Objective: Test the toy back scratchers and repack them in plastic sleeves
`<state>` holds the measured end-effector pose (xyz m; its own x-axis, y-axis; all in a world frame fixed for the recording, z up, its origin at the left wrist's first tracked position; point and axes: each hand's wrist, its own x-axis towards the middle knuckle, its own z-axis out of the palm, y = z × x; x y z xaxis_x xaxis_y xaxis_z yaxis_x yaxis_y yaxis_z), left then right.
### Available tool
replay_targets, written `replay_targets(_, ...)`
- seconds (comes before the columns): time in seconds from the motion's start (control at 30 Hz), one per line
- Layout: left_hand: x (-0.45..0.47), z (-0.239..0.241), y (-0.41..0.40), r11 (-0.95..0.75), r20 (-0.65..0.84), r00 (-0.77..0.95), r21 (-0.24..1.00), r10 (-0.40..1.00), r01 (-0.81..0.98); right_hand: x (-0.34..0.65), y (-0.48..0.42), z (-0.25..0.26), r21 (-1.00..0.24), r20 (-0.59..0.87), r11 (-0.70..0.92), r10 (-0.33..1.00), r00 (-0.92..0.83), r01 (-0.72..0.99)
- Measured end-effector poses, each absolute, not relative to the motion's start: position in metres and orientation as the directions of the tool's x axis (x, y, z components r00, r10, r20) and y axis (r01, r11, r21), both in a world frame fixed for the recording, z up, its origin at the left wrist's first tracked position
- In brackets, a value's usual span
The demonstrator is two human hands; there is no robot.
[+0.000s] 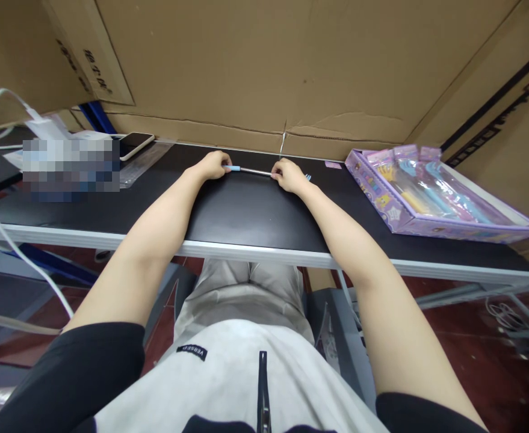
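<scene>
A thin back scratcher (256, 172) with a light blue handle, a bare metal rod and blue prongs lies crosswise just over the black tabletop. The fingers of my left hand (213, 165) are closed round its blue handle end. My right hand (289, 175) pinches the metal rod farther right, and it hides the stretch between there and the prongs, which peek out past the knuckles. To the right, a purple display box (393, 210) holds several wrapped scratchers in blue, yellow and pink.
Cardboard walls (264, 66) close off the back of the table (246, 225). At the left lie a phone (136, 145), a clear plastic bag (144, 165) and a blurred-out patch. A white cable (2, 210) hangs over the left edge. A small pink label (333, 165) lies near the box.
</scene>
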<state>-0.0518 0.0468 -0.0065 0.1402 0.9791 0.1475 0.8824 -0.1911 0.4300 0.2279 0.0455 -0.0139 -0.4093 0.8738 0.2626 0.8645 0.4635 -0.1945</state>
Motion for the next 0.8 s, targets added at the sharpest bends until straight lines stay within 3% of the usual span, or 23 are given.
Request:
replay_targets(0.37, -0.058, -0.011, 0.055, -0.318, 0.242, 0.213, 0.592, 0.947, 0.741, 0.246, 0.055, -0.013, -0.397, 0.343, 0.532, 0.842, -0.416, 0.748)
replay_targets(0.63, -0.054, -0.004, 0.046, -0.333, 0.264, 0.203, 0.736, 0.943, 0.589, 0.253, 0.054, -0.006, -0.462, 0.354, 0.584, 0.811, -0.465, 0.668)
replay_targets(0.8, -0.053, 0.007, 0.039, -0.392, 0.349, 0.201, 0.658, 0.915, 0.643, 0.261, 0.054, 0.001, -0.405, 0.410, 0.628, 0.774, -0.482, 0.664)
